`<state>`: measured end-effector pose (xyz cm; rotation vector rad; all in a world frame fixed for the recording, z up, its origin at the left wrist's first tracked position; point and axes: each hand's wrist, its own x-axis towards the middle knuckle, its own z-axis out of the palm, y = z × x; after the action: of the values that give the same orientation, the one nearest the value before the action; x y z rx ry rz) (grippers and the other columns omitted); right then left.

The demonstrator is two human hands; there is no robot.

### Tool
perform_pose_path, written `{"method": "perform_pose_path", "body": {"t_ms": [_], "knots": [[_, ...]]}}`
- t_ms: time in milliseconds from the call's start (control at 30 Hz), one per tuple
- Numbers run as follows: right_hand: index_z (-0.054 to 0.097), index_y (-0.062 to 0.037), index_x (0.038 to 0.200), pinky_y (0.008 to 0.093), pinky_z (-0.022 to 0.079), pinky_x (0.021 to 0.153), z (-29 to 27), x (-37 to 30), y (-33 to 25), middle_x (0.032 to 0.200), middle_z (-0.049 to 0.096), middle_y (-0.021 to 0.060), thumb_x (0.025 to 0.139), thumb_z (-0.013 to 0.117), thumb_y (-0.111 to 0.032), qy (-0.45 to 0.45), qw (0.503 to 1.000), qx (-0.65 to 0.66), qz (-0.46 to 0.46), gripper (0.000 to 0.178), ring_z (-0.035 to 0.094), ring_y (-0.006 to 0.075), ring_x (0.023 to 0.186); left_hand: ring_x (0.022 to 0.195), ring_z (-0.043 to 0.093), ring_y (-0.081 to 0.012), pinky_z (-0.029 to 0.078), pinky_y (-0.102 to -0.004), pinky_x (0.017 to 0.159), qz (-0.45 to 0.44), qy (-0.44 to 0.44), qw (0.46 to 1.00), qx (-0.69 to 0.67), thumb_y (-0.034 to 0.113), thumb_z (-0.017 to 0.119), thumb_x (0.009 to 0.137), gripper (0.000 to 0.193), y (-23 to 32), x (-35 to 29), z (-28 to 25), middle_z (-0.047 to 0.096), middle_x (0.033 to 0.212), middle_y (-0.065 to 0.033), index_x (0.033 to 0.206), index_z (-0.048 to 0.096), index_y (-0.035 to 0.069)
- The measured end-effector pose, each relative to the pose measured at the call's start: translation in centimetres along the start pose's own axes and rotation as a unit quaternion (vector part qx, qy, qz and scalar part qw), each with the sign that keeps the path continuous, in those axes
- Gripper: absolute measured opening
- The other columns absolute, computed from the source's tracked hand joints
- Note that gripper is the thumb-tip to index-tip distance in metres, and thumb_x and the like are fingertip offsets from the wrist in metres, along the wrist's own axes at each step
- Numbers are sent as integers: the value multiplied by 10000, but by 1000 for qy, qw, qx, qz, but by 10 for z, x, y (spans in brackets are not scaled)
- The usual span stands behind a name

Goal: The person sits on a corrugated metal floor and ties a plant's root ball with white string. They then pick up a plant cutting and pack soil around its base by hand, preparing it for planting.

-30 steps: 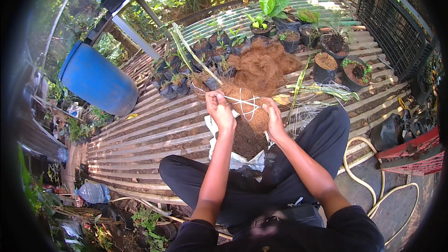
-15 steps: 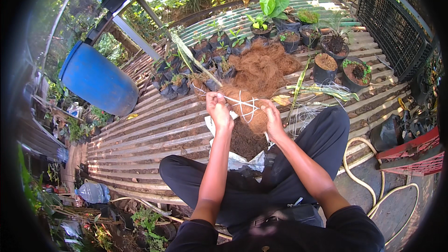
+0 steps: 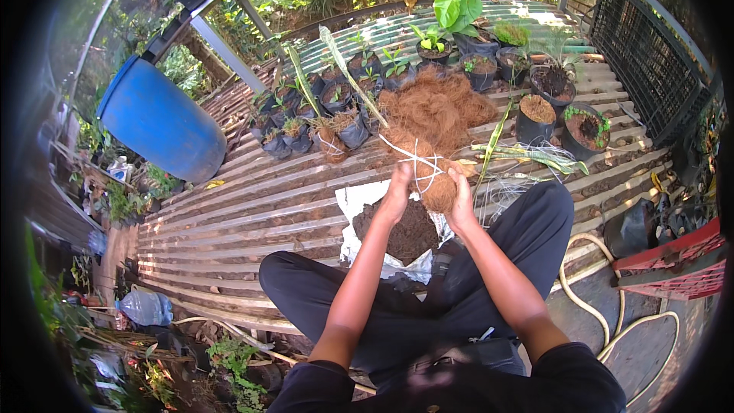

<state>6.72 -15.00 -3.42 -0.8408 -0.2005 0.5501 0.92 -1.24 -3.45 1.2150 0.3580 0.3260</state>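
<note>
A brown ball of coconut fibre hangs above the mat, tied round with crossing white string. From its upper left end a long, narrow snake plant leaf sticks out, pointing away to the left. My left hand cups the near left side of the ball; my right hand presses on its right side. Below lies a white sack with dark soil heaped on it. Beyond the ball is a loose pile of coconut fibre.
Potted seedlings line the far left, beside a smaller string-tied fibre ball. Cut leaves and loose white string lie to the right. A blue barrel, red crate and hose flank the corrugated sheets.
My left hand has let go of the string end and come down onto the ball's side. The ball and its leaf have shifted right and turned more upright.
</note>
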Motion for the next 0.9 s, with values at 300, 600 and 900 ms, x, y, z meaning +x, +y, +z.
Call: {"method": "perform_pose_path", "body": {"t_ms": [300, 600, 900], "knots": [[435, -36, 1412, 411, 395, 1089, 15, 0, -7, 1377, 536, 130, 1007, 342, -633, 40, 997, -9, 60, 727, 543, 247, 1241, 1082, 614, -175, 481, -341, 959, 71, 47, 995, -49, 171, 720, 876, 421, 15, -9, 22, 648, 1131, -73, 1235, 562, 21], [499, -4, 1344, 429, 462, 1017, 19, 6, 0, 1286, 597, 137, 1022, 376, -561, 155, 984, 27, 84, 655, 591, 255, 1177, 1031, 621, -157, 502, -323, 911, 82, 68, 994, -12, 136, 762, 859, 473, -5, -7, 34, 639, 1142, -72, 1256, 527, 33], [555, -12, 1275, 401, 504, 946, 1, 12, 9, 1195, 644, 125, 1047, 402, -433, 210, 972, 85, 59, 503, 635, 233, 1068, 1228, 530, -219, 415, -366, 1060, 40, -9, 996, 77, 303, 765, 880, 749, 1, -7, 18, 542, 1349, -147, 1431, 364, -7]]}}
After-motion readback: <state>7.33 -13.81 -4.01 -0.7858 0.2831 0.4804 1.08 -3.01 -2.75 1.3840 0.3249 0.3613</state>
